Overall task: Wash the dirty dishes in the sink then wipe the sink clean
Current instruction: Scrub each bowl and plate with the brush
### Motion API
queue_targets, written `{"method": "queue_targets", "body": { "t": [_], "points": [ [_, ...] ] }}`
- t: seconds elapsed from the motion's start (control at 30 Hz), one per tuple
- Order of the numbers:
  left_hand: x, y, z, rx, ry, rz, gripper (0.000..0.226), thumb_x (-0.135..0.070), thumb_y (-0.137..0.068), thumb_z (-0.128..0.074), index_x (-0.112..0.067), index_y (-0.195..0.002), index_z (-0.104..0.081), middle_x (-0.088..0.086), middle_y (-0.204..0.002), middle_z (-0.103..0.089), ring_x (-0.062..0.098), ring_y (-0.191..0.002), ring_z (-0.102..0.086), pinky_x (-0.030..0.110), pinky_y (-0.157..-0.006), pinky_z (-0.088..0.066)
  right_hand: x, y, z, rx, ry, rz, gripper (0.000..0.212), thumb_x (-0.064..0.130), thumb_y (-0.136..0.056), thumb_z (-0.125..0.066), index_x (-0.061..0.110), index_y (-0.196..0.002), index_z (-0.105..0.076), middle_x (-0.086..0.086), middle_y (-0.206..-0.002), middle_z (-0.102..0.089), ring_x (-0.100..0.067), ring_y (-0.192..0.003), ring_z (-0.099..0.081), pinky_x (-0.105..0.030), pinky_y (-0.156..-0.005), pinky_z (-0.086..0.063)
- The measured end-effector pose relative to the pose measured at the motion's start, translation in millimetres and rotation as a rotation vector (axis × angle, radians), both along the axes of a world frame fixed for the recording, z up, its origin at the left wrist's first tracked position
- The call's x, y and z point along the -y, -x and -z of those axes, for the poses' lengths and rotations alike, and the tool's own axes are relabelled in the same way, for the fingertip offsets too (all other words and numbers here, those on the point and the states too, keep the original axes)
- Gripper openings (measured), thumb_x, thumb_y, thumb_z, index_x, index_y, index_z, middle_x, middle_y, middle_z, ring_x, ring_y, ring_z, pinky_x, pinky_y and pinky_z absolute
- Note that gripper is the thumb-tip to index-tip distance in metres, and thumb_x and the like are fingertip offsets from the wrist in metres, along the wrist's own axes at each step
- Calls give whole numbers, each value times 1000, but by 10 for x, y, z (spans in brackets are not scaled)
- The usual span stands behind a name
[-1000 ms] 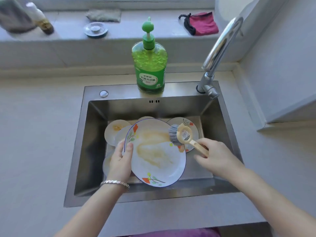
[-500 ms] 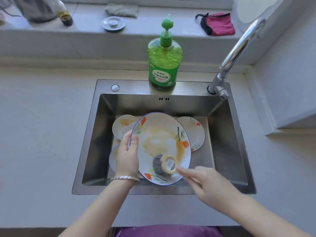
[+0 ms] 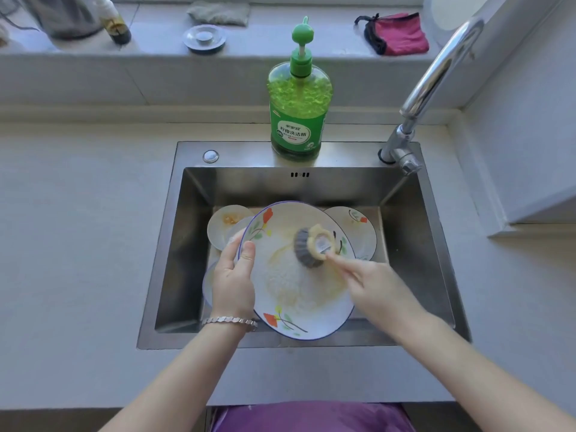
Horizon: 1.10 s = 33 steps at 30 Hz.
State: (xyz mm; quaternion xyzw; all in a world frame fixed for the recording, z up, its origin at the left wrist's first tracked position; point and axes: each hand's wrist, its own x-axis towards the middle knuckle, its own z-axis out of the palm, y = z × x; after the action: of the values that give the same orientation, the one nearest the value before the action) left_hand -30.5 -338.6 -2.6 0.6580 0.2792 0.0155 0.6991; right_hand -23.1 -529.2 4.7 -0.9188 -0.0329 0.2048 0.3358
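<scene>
While the left hand (image 3: 232, 277) is gripping the big flowered plate (image 3: 299, 272) by its left rim, thumb on the face, tilted over the steel sink (image 3: 414, 232), the right hand (image 3: 375, 291) is holding a scrub brush (image 3: 311, 246) by its handle, bristles pressing on the soapy middle. Smaller dirty plates (image 3: 226, 222) are lying underneath, and a green soap bottle (image 3: 297, 104) is sitting on the back ledge.

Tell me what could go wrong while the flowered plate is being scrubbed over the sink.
1. The left hand grips the sudsy flowered plate by its left rim only. It may slip and fall onto the smaller plates lying below, chipping them.
2. The right hand presses the brush on the side away from that grip, which could lever the plate loose.
</scene>
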Motion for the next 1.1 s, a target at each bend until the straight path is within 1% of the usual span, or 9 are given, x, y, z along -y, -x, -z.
{"method": "queue_targets", "body": {
  "t": [0.2,0.33,0.57,0.67,0.77,0.83,0.93,1.03,1.1],
  "points": [
    [-6,-55,-2,-29,-31,-31,23,-18,-97,-44,-21,-113,-60,2,-111,-65,18,-103,-61,33,-91,-48,-281,401,-100,-1,-131,-182,39,21,-95,-45,45,-124,-53,2,-104,-71,-10,-83,-59,-31,-76,-46],
    [-7,-71,3,-67,46,-25,25,-17,-98,-43,-17,-116,-60,1,-106,-67,10,-90,-65,21,-71,-52,-54,-73,-25,-26,17,30,37,17,-96,-44,37,-125,-56,6,-123,-63,-15,-112,-56,-29,-91,-44],
    [41,-126,-2,-39,-20,34,25,-15,-97,-44,-17,-117,-58,6,-117,-64,18,-107,-59,31,-94,-48,-288,173,-74,-35,-196,-103,34,20,-94,-49,40,-120,-59,14,-118,-65,1,-105,-57,-15,-91,-43],
    [-11,-131,33,-74,27,12,26,-18,-97,-44,-19,-120,-58,0,-110,-64,10,-93,-63,15,-69,-53,-110,-127,-22,-55,-77,-3,37,18,-94,-49,37,-124,-57,13,-123,-62,0,-104,-58,-15,-90,-42],
    [-143,-161,67,-120,-21,5,26,-25,-99,-39,-25,-120,-54,-6,-105,-63,10,-89,-63,13,-55,-51,78,-61,-38,-132,39,-117,54,10,-89,-46,43,-131,-45,6,-109,-61,3,-65,-53,-7,-58,-40],
    [-174,-179,88,-118,-38,-2,24,-26,-100,-38,-28,-118,-53,-8,-101,-63,8,-86,-62,11,-51,-49,99,-2,-25,-137,47,-181,55,6,-86,-44,38,-131,-37,6,-106,-53,-3,-72,-46,-11,-56,-35],
    [-165,-188,98,-95,-122,41,26,-29,-98,-41,-30,-121,-53,-11,-104,-62,9,-93,-61,15,-62,-51,103,-21,12,-62,47,-129,48,6,-85,-45,30,-126,-37,8,-98,-47,-4,-72,-44,-19,-56,-33],
    [-149,-137,86,-71,-165,98,35,-44,-85,-43,-40,-117,-54,-9,-116,-63,17,-108,-59,40,-90,-50,107,-15,32,11,86,-108,43,7,-86,-48,27,-124,-43,3,-90,-55,-10,-67,-44,-24,-55,-29],
    [-145,-101,81,-61,-167,116,40,-46,-83,-43,-36,-121,-55,-8,-118,-62,17,-109,-59,44,-94,-48,140,-13,12,51,167,-114,37,14,-89,-50,30,-123,-48,2,-89,-61,-16,-69,-46,-25,-56,-27]
  ]
}}
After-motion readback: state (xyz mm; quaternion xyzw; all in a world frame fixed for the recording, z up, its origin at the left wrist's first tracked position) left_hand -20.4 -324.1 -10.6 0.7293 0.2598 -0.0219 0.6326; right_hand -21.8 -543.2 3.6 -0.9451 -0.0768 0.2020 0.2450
